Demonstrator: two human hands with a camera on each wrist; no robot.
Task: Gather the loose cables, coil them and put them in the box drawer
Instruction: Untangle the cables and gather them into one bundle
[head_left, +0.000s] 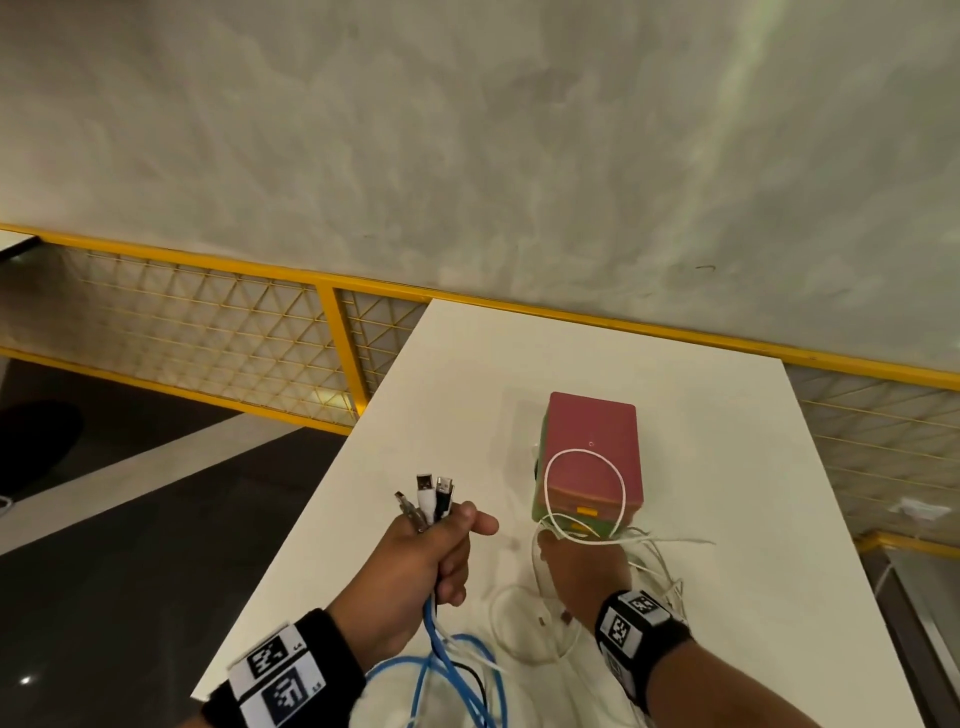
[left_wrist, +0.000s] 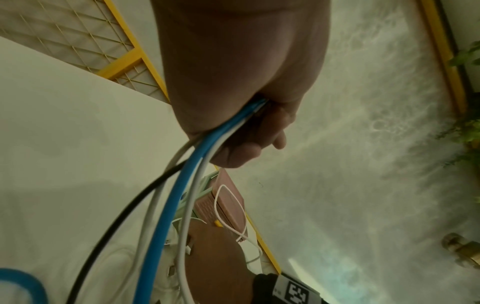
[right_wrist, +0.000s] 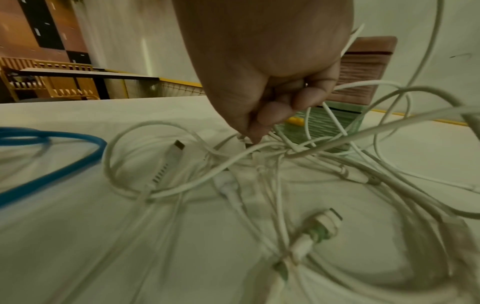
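My left hand (head_left: 447, 540) grips a bundle of cables (head_left: 434, 501) upright, their USB plugs sticking out above the fist. Blue (left_wrist: 166, 205), white and black cables hang from under it down to the table. My right hand (head_left: 582, 566) reaches into a tangle of white cables (right_wrist: 259, 174) in front of the box drawer (head_left: 589, 462), fingers curled and pinching a thin white cable (right_wrist: 262, 145). A thin white loop (head_left: 582, 493) rises over the box's red top. The box is red above and green below, with small yellow handles (head_left: 586, 512); its drawers look closed.
The white table (head_left: 727, 493) ends at a left edge close to my left arm. Behind it runs a yellow railing (head_left: 332, 322) with mesh panels. A blue cable loop (right_wrist: 52, 156) lies on the table left of the white tangle.
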